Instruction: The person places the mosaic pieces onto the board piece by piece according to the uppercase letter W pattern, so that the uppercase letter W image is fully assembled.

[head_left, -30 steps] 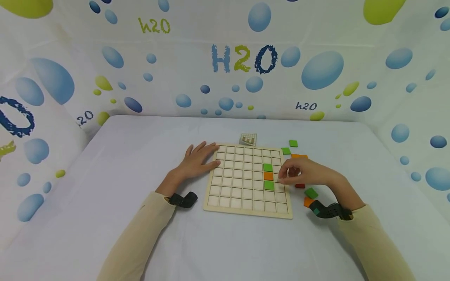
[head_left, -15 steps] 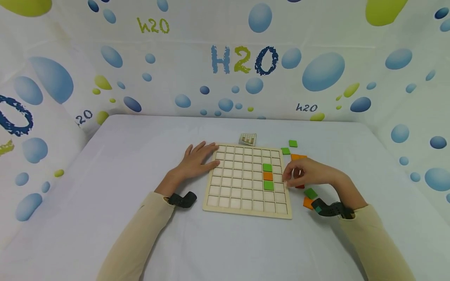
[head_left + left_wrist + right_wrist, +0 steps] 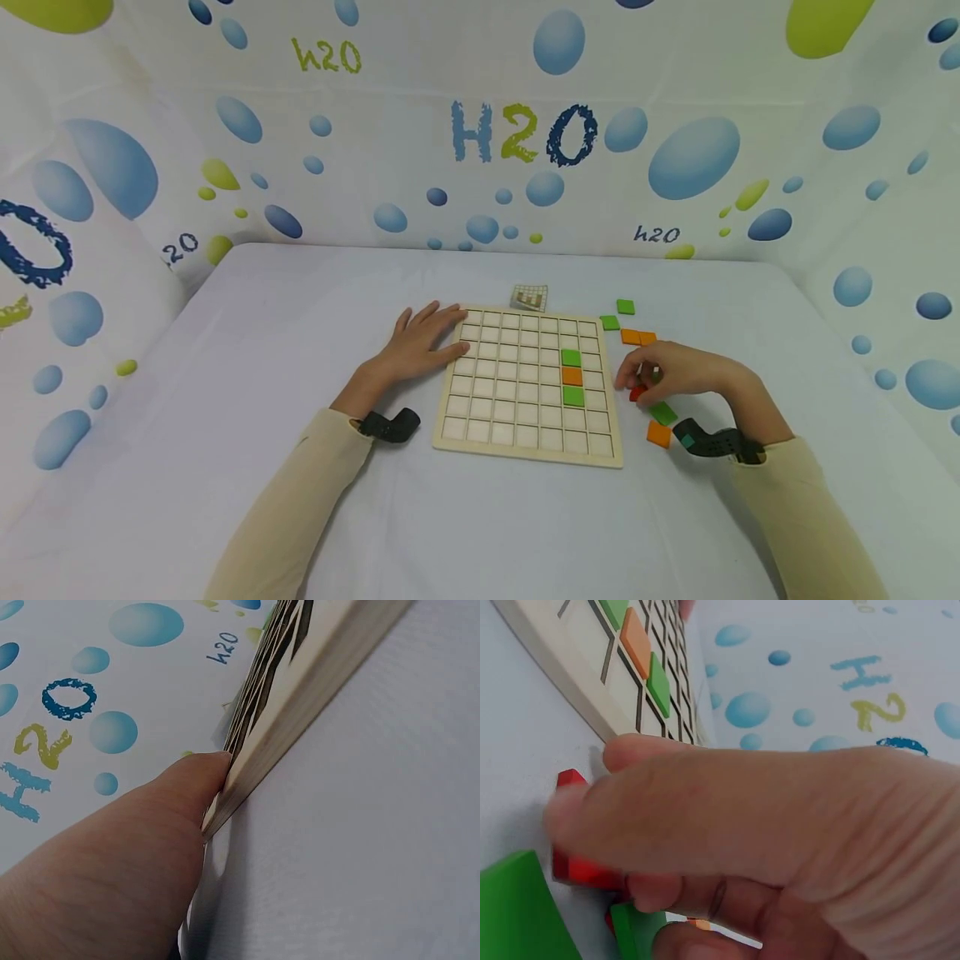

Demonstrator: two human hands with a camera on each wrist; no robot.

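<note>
A pale wooden grid board lies flat on the white table. On its right side sit a green tile, an orange tile and another green tile in one column. My left hand rests on the board's left edge, fingers spread; its thumb touches the rim in the left wrist view. Right of the board, my right hand is over loose tiles. Its thumb and index finger stand apart around a red tile, which the thumb partly hides in the right wrist view.
Near the right hand lie a green tile and an orange tile. Farther back are orange tiles and two green tiles, one of them farthest. A small grid-patterned card stands behind the board. A printed backdrop surrounds the table.
My right hand has moved right, from the board's right edge to the loose tiles, uncovering the orange tiles farther back. My left hand has kept its place.
</note>
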